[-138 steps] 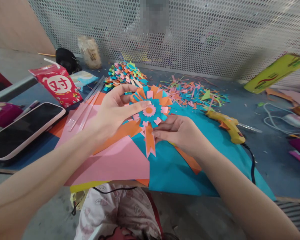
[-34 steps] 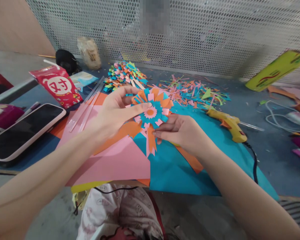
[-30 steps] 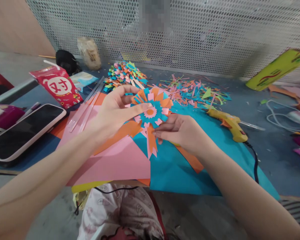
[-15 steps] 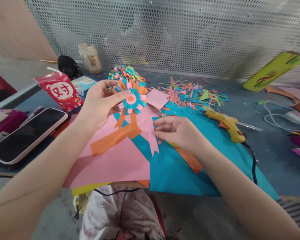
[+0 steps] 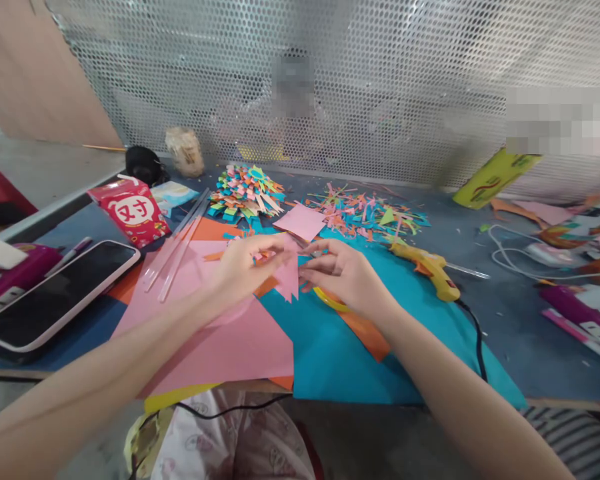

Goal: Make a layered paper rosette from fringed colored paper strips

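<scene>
My left hand (image 5: pixel 253 267) pinches a pink paper strip (image 5: pixel 287 275) with a notched lower end. Partly hidden behind that hand is the paper rosette, its blue, pink and orange bits showing over the pink sheet (image 5: pixel 230 353). My right hand (image 5: pixel 343 273) is just right of the strip, fingers bent and a little apart; I see nothing held in it. Beneath the right hand lie scissors, with a yellow handle (image 5: pixel 330 300) showing, and an orange strip (image 5: pixel 367 330) on the blue sheet (image 5: pixel 350 367).
A pile of colourful fringed paper pieces (image 5: pixel 247 193) and paper scraps (image 5: pixel 353 213) lie behind. At right rests a yellow glue gun (image 5: pixel 427 267) with a black cord. Clear glue sticks (image 5: pixel 177 247), a phone (image 5: pixel 60 293) and a red packet (image 5: pixel 130 210) are at left.
My left hand has lowered and moved right, from holding up the rosette to pinching the pink strip. The right hand stays close by, off the strip. The view has shifted slightly.
</scene>
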The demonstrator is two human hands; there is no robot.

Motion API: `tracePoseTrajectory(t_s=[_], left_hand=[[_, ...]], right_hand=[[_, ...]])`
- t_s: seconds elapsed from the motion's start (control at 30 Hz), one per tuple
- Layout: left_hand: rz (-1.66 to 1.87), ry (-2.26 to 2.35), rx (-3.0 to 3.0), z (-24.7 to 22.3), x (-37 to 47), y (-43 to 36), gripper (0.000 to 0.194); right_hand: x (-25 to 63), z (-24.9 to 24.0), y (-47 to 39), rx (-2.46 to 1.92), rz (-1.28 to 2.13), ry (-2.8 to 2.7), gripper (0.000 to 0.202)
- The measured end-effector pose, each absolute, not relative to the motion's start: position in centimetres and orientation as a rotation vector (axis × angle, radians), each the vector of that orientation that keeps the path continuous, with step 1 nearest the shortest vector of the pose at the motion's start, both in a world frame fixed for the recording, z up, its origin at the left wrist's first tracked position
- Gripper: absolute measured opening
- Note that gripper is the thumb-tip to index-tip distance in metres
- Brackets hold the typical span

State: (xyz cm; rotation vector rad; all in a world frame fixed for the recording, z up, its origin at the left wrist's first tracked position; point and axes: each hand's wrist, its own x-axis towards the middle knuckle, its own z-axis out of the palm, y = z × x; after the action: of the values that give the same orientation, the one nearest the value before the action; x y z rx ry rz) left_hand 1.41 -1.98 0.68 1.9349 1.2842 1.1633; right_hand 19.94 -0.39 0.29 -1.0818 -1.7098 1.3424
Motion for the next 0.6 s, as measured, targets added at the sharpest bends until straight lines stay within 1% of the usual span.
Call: tracePoseTrajectory(t_s=[0.07, 0.13, 0.17, 0.2, 0.23, 0.3, 0.33, 0.43, 0.5, 0.6], left_hand=[[1.222, 1.259, 1.785, 0.5, 1.1, -1.6, 0.019], [1.255, 1.228, 1.676, 0.2, 0.7, -1.2, 0.02], [1.261, 1.222, 1.646, 0.1, 0.6, -1.1, 0.019], [1.266, 1.226, 1.632, 0.0, 0.5, -0.9, 0.018], [1.27, 1.237, 1.629, -0.1, 0.5, -0.8, 0.017], [1.272, 1.265, 1.646, -0.3, 0.5, -0.7, 0.016], [1.27, 1.275, 1.658, -0.3, 0.5, -0.7, 0.016], [1.255, 1.279, 1.659, -0.2, 0.3, -0.6, 0.019], [1.264, 1.278, 1.614, -0.1, 0.1, -0.4, 0.021], [1.329, 1.337, 1.543, -0.2, -0.4, 0.0, 0.024]], right_hand=[[20.8, 0.4, -0.1, -1.227, 0.974, -1.944, 0.025], [21.6, 0.6, 0.2, -1.518, 0.479, -2.183, 0.021], [22.0, 0.7, 0.3, -1.678, 0.281, -2.281, 0.021], [22.2, 0.8, 0.3, -1.816, 0.157, -2.362, 0.021], [22.3, 1.0, 0.4, -1.915, 0.106, -2.426, 0.021], [22.1, 1.1, 0.3, -1.98, 0.114, -2.499, 0.018], [21.9, 1.1, 0.3, -1.972, 0.122, -2.515, 0.015], [21.5, 0.8, 0.5, -1.964, 0.102, -2.502, 0.02], [21.5, 0.4, 0.6, -1.951, 0.099, -2.489, 0.019], [21.6, 0.1, 0.7, -1.926, 0.187, -2.351, 0.017]])
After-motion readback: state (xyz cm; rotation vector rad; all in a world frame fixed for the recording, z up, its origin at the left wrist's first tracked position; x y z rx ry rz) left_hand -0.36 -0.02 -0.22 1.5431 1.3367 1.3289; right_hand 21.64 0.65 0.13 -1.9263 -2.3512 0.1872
